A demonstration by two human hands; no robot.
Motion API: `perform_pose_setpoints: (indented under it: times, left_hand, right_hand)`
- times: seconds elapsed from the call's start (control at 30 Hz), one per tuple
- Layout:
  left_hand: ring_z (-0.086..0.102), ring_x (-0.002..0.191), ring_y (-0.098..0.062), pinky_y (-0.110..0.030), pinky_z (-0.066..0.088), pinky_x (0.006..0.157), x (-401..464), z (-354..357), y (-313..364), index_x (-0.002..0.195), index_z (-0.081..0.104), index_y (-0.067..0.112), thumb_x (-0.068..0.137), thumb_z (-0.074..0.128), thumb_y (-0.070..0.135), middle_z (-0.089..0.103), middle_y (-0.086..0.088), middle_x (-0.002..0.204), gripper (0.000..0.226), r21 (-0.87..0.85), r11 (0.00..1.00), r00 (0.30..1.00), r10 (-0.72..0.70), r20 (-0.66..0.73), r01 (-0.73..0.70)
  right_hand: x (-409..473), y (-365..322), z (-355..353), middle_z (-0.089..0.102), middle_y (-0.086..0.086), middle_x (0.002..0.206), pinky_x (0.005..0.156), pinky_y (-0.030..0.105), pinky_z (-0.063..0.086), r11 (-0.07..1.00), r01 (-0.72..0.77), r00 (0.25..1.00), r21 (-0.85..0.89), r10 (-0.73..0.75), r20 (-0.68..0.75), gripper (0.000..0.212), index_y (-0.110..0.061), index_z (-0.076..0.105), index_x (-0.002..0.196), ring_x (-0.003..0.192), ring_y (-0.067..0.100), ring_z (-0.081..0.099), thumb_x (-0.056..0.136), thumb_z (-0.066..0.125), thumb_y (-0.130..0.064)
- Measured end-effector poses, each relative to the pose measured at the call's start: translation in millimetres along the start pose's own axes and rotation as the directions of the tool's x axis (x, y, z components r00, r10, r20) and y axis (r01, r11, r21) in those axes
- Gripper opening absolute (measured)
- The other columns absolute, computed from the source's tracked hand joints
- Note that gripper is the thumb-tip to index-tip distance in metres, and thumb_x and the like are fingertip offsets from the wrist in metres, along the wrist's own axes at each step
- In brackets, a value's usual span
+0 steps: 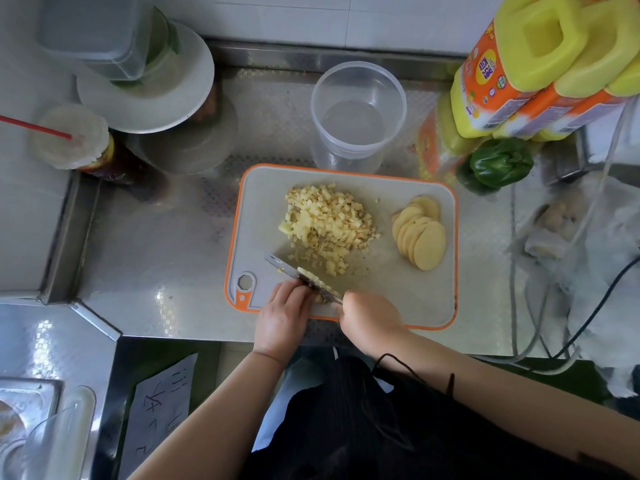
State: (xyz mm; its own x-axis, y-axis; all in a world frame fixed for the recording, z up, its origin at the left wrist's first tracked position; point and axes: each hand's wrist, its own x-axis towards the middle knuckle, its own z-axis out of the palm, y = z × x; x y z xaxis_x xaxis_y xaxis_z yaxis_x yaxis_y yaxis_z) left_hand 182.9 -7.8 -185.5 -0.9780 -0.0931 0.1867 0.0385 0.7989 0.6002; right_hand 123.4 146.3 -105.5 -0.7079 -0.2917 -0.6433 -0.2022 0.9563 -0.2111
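A grey cutting board with an orange rim (398, 306) lies on the steel counter. A heap of diced potato (329, 223) covers its middle, and a fanned row of potato slices (420, 233) lies at its right. My right hand (370, 320) grips the handle of a knife (294, 270) whose blade points up and left, with potato bits stuck to it. My left hand (284, 317) holds down potato strips (318, 287) against the blade at the board's near edge, fingers curled over them.
A clear plastic tub (358, 109) stands just behind the board. A green pepper (498, 164) and yellow-capped oil bottles (540, 64) sit at the right, with cables (530, 323) and a white bag. Plates, a lidded box and a cup with a red straw (72, 136) stand at the left.
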Motion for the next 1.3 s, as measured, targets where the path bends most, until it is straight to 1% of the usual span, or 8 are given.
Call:
perform_pose_setpoints:
  times: [0.17,0.27,0.37,0.53,0.7,0.97,1.17,1.3]
  left_hand:
    - [0.061,0.088,-0.024,-0.037,0.056,0.066,-1.0,-4.0,1.1,0.094,0.07,0.005,0.094,0.051,0.023,0.065,-0.007,0.098,0.027,0.01,1.0,0.999,0.004,0.033,-0.005]
    - [0.062,0.087,-0.025,-0.037,0.056,0.066,-0.9,-7.0,1.3,0.092,0.071,0.005,0.093,0.051,0.021,0.065,-0.007,0.097,0.026,0.013,1.0,0.999,0.003,0.039,-0.003]
    - [0.061,0.086,-0.024,-0.035,0.054,0.067,-2.0,-8.3,3.9,0.091,0.07,0.005,0.092,0.051,0.021,0.064,-0.008,0.097,0.025,0.01,1.0,0.999,-0.007,0.038,0.007]
    - [0.056,0.086,-0.019,-0.034,0.052,0.065,-5.4,-9.3,3.7,0.091,0.069,0.005,0.092,0.051,0.022,0.063,-0.008,0.095,0.025,0.027,0.999,0.999,0.023,0.036,-0.024]
    - [0.061,0.079,-0.026,-0.038,0.055,0.058,-4.9,-8.9,2.8,0.09,0.069,0.002,0.093,0.05,0.022,0.064,-0.01,0.092,0.027,0.051,0.998,0.998,0.043,0.043,-0.045]
    - [0.064,0.076,-0.028,-0.038,0.056,0.058,-5.2,-7.2,0.0,0.09,0.071,0.002,0.095,0.049,0.02,0.065,-0.011,0.093,0.028,0.04,0.998,0.998,0.051,0.033,-0.052]
    - [0.063,0.077,-0.028,-0.035,0.056,0.06,-7.1,-4.3,0.2,0.089,0.071,0.002,0.092,0.051,0.019,0.066,-0.011,0.094,0.026,0.037,0.999,0.999,0.028,0.016,-0.028]
    - [0.063,0.079,-0.026,-0.035,0.056,0.062,-8.2,-2.9,0.8,0.091,0.072,0.002,0.092,0.052,0.019,0.067,-0.01,0.095,0.026,0.042,0.999,1.0,0.003,0.017,-0.004]
  right_hand:
    - [12.7,-6.5,-17.8,0.062,0.008,0.091,0.065,0.03,0.041,0.99,-0.037,0.998,0.133,0.031,0.049,0.041,-0.008,0.058,0.1,0.085,0.029,0.06,0.098,0.043,-0.046]
    - [12.3,0.7,-23.0,0.048,0.001,0.071,0.06,0.029,0.036,0.976,-0.075,0.995,0.206,0.06,0.077,0.04,-0.01,0.05,0.084,0.074,0.026,0.052,0.098,0.042,-0.047]
    - [2.6,9.7,-26.2,0.044,-0.001,0.064,0.049,0.03,0.031,0.982,-0.066,0.997,0.174,0.059,0.047,0.044,-0.015,0.039,0.068,0.064,0.023,0.048,0.099,0.04,-0.047]
    - [-14.3,9.7,-26.2,0.044,0.0,0.064,0.045,0.029,0.027,0.996,0.02,1.0,0.082,-0.02,0.006,0.039,-0.012,0.044,0.08,0.058,0.019,0.043,0.1,0.037,-0.045]
    - [-16.5,7.6,-16.8,0.041,-0.002,0.063,0.046,0.029,0.026,0.998,0.055,0.998,0.041,-0.054,-0.023,0.036,-0.014,0.044,0.082,0.063,0.022,0.046,0.1,0.038,-0.043]
    - [-10.9,3.7,-5.3,0.039,-0.003,0.063,0.058,0.028,0.036,0.998,0.045,0.999,0.037,-0.044,-0.025,0.036,-0.01,0.056,0.095,0.067,0.024,0.049,0.101,0.038,-0.041]
    - [-7.0,-3.3,1.0,0.063,0.008,0.089,0.063,0.029,0.041,0.997,0.018,1.0,0.068,-0.017,-0.012,0.036,-0.01,0.06,0.102,0.084,0.029,0.062,0.1,0.04,-0.04]
    - [0.2,-8.0,-0.6,0.064,0.009,0.091,0.063,0.029,0.039,0.999,-0.002,1.0,0.042,0.003,-0.014,0.04,-0.008,0.059,0.103,0.087,0.03,0.062,0.1,0.04,-0.044]
